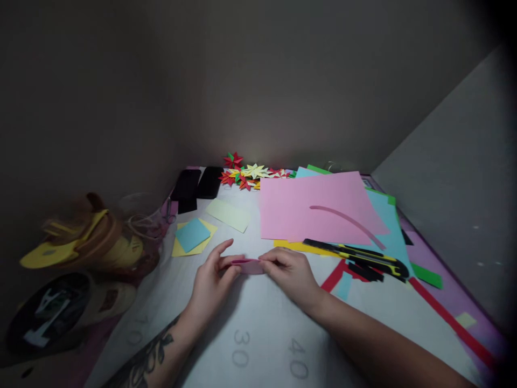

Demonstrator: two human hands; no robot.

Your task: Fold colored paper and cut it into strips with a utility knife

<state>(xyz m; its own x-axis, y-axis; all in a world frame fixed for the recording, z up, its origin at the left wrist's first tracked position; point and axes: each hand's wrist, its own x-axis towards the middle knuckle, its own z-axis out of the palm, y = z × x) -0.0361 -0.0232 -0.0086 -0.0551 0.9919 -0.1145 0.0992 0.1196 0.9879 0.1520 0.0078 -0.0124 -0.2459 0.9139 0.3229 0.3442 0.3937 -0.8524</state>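
A small folded piece of pink paper (250,267) is held between my two hands, just above the white tabletop covering. My left hand (214,275) pinches its left end between thumb and fingers, with the index finger raised. At the right end, my right hand (288,269) grips it between thumb and fingertips. To the left of my left hand lie a blue paper square (193,235) and a yellow sheet (202,248) beneath it. Beyond the hands is a pale green paper piece (228,214). Near my right hand lies a black and yellow utility knife (359,256).
Large pink sheets (299,205) lie over blue and green paper at the back right. Folded paper stars (255,172) cluster along the wall. Two dark phones (209,183) rest at back left, with scissors (168,210) nearby. Cups or pots (121,253) stand at left. Red paper strips (448,320) lie at right.
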